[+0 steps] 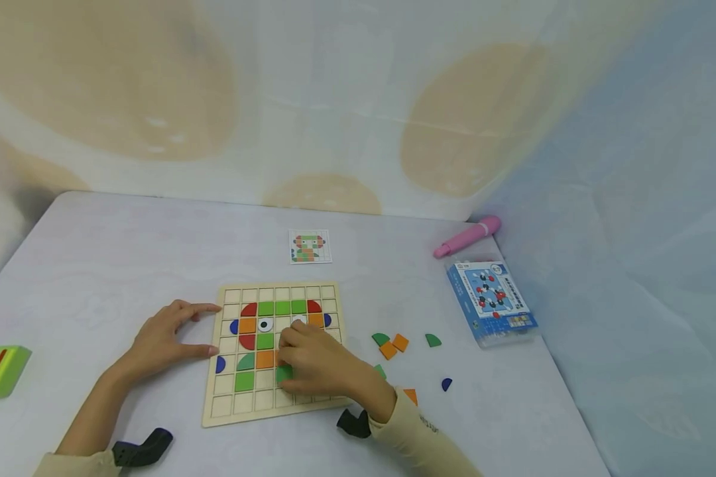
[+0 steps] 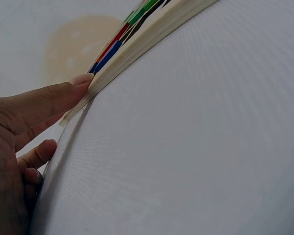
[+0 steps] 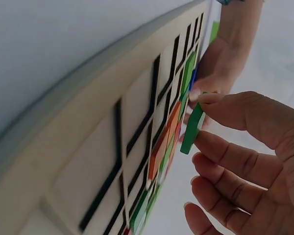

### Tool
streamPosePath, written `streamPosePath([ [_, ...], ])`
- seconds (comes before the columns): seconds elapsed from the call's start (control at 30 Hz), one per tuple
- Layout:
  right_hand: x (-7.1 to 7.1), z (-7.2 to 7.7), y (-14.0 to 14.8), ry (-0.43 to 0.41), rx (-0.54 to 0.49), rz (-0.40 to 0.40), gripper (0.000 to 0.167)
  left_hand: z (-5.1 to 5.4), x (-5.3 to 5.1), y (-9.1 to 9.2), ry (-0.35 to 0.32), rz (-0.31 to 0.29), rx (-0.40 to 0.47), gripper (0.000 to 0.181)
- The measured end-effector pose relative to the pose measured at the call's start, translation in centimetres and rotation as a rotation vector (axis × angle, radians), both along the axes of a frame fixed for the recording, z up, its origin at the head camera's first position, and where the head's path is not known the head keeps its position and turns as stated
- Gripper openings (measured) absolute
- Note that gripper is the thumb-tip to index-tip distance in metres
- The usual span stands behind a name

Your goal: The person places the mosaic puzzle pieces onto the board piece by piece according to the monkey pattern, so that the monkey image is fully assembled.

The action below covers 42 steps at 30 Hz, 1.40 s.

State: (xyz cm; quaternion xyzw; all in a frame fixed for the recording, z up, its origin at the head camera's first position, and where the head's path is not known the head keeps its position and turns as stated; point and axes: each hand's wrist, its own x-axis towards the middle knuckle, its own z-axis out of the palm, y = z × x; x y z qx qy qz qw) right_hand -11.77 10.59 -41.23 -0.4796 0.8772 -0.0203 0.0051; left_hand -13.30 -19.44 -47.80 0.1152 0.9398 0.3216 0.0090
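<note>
A wooden grid board (image 1: pixel 217 409) lies on the table, its cells partly filled with red, green, orange, blue and white eye tiles. My left hand (image 1: pixel 164 334) touches the board's left edge with thumb and fingers extended; in the left wrist view its thumb (image 2: pixel 63 100) rests at the rim. Over the board's lower middle, my right hand (image 1: pixel 319 361) pinches a green tile (image 3: pixel 193 128) between thumb and index finger. That tile is tilted above the cells in the right wrist view. A small pattern card (image 1: pixel 310 246) lies beyond the board.
Right of the board lie loose orange squares (image 1: pixel 388 350), green quarter-circles (image 1: pixel 433 340) and a blue half-circle (image 1: pixel 446 384). Farther right are a blue-and-white box (image 1: pixel 492 298) and a pink stick-shaped object (image 1: pixel 468 237). A striped green block (image 1: pixel 2 372) sits at far left.
</note>
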Motion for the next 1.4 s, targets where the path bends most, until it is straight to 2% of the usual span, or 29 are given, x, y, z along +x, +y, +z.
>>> streamPosePath([
  [0.23, 0.3, -0.6, -2.4, 0.001, 0.083, 0.008, 0.023, 0.0, 0.0, 0.1, -0.007, -0.003, 0.010, 0.074],
  [0.37, 0.5, -0.7, -3.0, 0.002, 0.082, -0.006, 0.022, 0.0, 0.0, 0.0, -0.001, -0.008, 0.008, 0.074],
  [0.47, 0.5, -0.9, -3.3, 0.014, 0.084, -0.006, 0.023, 0.0, 0.0, -0.1, 0.003, -0.012, 0.009, 0.074],
  [0.7, 1.3, -1.0, -3.7, 0.101, 0.116, -0.005, 0.026, 0.1, -0.1, 0.0, -0.011, -0.008, 0.004, 0.074],
  [0.83, 1.6, -1.0, -3.3, 0.096, 0.130, -0.021, 0.028, 0.1, -0.1, 0.1, -0.024, 0.001, -0.002, 0.074],
  [0.93, 1.7, -1.0, -2.7, 0.054, 0.119, -0.037, 0.029, 0.0, 0.0, 0.1, -0.029, 0.005, -0.004, 0.074],
  [1.1, 1.5, -0.5, -0.4, 0.001, 0.041, -0.083, 0.024, -0.2, 0.1, 0.2, -0.036, 0.008, -0.006, 0.074],
  [1.27, 0.7, 0.4, 3.5, -0.074, -0.046, -0.207, 0.023, -0.1, 0.1, 0.1, -0.033, 0.008, -0.010, 0.074],
  [1.4, 0.2, 0.3, 7.3, -0.096, -0.093, -0.322, 0.026, -0.1, 0.0, 0.1, -0.030, 0.006, -0.008, 0.074],
])
